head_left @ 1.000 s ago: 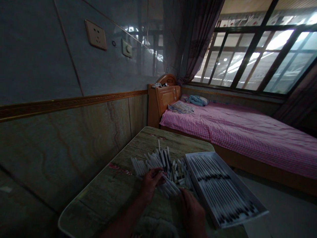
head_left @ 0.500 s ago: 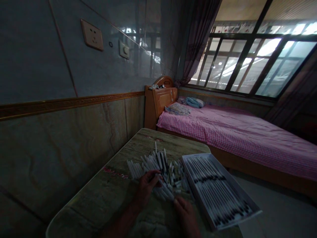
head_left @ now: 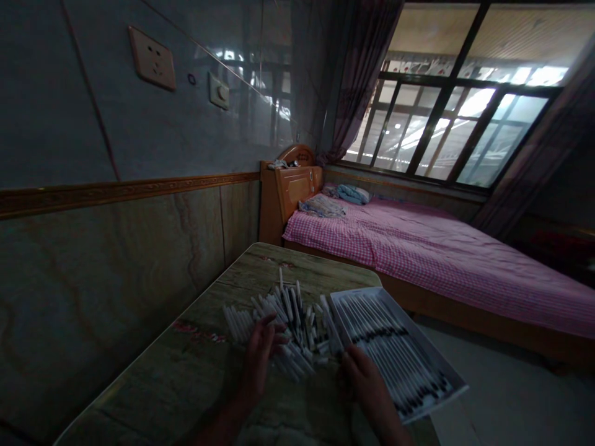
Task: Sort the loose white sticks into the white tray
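My left hand (head_left: 260,352) is over the near left side of a loose pile of pens (head_left: 290,310), its fingers spread and seemingly holding nothing. The pile is mostly whitish, clear barrels with some dark parts; short pale pieces that look like caps (head_left: 317,328) are scattered at its right. My right hand (head_left: 367,375) is closed around the lower end of a whitish pen (head_left: 331,322), which slants up and left beside the box. A shallow white box (head_left: 439,399) lies just right of that hand, with two rows of dark-tipped pens side by side in it.
Everything lies on a stone-patterned table (head_left: 176,378) with rounded corners. A tiled wall (head_left: 153,254) runs along its left. Beyond the far edge stands a bed (head_left: 395,241) with a pink checked cover and a wooden headboard (head_left: 290,192). Floor shows at the right.
My right hand has moved right, from the near edge of the pile to the box's left side, with a pen. My left hand's fingers have spread. The view has shifted slightly.
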Demonstrator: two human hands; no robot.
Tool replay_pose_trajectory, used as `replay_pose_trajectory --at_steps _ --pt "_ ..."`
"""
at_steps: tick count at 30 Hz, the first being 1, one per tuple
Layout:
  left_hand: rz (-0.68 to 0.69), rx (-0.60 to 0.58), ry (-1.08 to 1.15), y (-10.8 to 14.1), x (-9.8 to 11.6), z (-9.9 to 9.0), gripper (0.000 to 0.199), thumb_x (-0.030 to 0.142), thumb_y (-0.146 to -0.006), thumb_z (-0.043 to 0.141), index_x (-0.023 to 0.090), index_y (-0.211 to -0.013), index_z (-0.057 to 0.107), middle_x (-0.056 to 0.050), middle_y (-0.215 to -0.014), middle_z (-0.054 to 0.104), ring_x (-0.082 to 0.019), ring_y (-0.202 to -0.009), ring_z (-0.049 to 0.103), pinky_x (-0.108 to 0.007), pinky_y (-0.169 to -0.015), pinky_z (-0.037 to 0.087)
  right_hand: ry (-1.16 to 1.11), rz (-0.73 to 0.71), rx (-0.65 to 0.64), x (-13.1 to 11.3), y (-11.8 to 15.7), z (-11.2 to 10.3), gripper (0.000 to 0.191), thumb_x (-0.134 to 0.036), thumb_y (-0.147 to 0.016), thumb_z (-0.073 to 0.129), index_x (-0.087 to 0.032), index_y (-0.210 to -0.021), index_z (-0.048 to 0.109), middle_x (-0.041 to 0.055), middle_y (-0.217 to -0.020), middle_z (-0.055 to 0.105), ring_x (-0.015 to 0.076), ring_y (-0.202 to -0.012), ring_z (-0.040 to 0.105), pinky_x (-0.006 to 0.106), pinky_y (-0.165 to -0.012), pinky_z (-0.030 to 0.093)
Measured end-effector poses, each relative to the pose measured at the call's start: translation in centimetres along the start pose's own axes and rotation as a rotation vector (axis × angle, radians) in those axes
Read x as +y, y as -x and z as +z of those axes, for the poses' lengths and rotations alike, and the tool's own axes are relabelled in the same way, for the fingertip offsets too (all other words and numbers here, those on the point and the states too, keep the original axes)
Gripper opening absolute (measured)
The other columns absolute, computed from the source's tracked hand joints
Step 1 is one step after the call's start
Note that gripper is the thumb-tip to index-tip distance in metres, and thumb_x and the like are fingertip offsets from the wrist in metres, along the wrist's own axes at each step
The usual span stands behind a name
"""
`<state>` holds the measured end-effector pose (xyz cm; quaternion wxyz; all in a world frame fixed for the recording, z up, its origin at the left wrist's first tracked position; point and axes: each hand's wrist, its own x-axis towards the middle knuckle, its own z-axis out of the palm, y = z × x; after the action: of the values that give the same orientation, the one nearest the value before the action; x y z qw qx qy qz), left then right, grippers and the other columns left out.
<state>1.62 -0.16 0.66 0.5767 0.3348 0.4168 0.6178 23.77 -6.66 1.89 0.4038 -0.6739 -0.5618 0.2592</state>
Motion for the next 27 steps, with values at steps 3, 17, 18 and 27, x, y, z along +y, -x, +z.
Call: replay_pose_trajectory --at_steps 3,17,18,27 --pt "0.039 0.033 -0.061 -0.2 -0.6 0.1 0.06 0.063 -0.064 0.07 0.017 -0.101 0.059 -0.003 -0.078 0.07 -0.014 -0.056 0.064 -0.023 -0.047 0.048 0.378 0.063 0.029 0.0 -2.4 -3.4 0.034 -0.041 -0.091 0.038 -0.023 -0.091 0.067 0.0053 -0.085 0.072 0.0203 -0.076 0.066 0.026 -0.062 0.04" --pt "0.116 0.078 -0.138 -0.6 -1.4 -0.2 0.044 0.054 -0.069 0.066 0.018 -0.092 0.061 -0.003 -0.077 0.069 -0.014 -0.052 0.06 -0.023 -0.046 0.045 0.815 0.158 -0.004 0.3 -6.1 -2.7 0.032 -0.029 -0.094 0.04 -0.017 -0.097 0.07 0.0125 -0.098 0.071 0.0207 -0.089 0.068 0.025 -0.061 0.036" --pt "0.115 0.081 -0.142 -0.6 -1.4 -0.2 0.042 0.053 -0.069 0.066 0.018 -0.092 0.061 -0.003 -0.077 0.069 -0.014 -0.053 0.06 -0.024 -0.046 0.045 0.815 0.159 -0.001 0.1 -6.0 -2.7 0.032 -0.03 -0.094 0.04 -0.018 -0.1 0.069 0.012 -0.1 0.071 0.0205 -0.089 0.067 0.025 -0.061 0.036" --pt "0.101 0.063 -0.166 -0.3 -1.4 0.1 0.038 0.05 -0.072 0.062 0.018 -0.093 0.062 -0.004 -0.081 0.069 -0.015 -0.055 0.062 -0.026 -0.05 0.048 0.646 -0.089 -0.023 -4.0 -3.1 2.0 0.026 -0.025 -0.092 0.043 -0.024 -0.098 0.068 0.0044 -0.103 0.068 0.0149 -0.083 0.065 0.022 -0.061 0.037"
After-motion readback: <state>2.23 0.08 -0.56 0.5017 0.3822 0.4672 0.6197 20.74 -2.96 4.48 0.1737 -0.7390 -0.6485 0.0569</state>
